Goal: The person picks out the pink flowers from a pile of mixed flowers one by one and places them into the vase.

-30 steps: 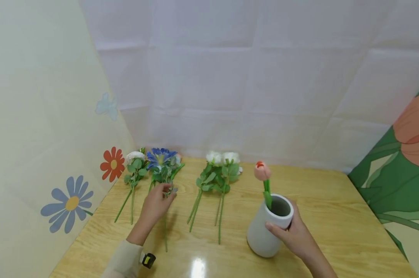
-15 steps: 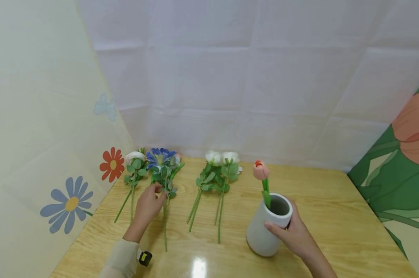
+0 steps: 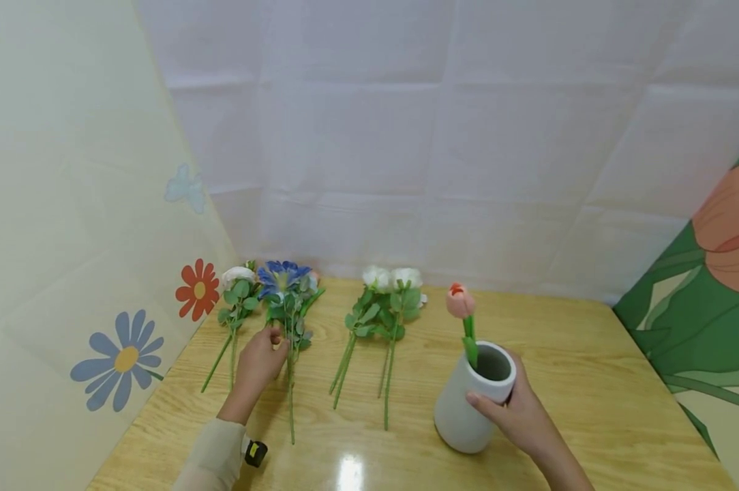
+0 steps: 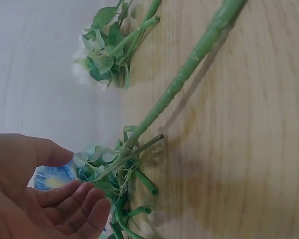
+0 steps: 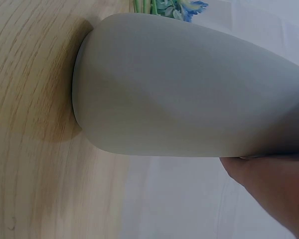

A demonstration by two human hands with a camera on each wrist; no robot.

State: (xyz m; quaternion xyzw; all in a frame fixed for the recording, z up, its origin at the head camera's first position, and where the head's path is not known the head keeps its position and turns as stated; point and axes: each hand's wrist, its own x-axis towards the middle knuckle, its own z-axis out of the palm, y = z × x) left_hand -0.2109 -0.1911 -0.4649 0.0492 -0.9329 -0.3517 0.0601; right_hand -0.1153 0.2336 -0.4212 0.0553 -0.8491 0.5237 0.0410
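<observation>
My left hand (image 3: 260, 361) hovers beside the stem of a blue flower (image 3: 281, 278) lying on the table. In the left wrist view, thumb and loosely bent fingers (image 4: 84, 209) stand apart with nothing between them; a long green stem (image 4: 174, 84) passes beyond the fingertips. My right hand (image 3: 519, 416) grips a white vase (image 3: 468, 416) near its rim, thumb at the front; its other fingers are mostly hidden behind. One pink tulip (image 3: 461, 302) leans out of the vase's left side. The right wrist view is filled mostly by the vase wall (image 5: 179, 89), its base close to the tabletop.
White flowers (image 3: 393, 278) with green stems lie at the middle of the wooden table (image 3: 566, 382). Farther left lies a pale flower (image 3: 237, 275) with two stems. A white cloth (image 3: 357, 136) hangs behind; printed panels (image 3: 38, 225) stand at the sides.
My left hand has drawn back slightly left from the blue flower's stem, its fingers no longer overlapping the stem and leaves. The right hand and vase have stayed nearly still.
</observation>
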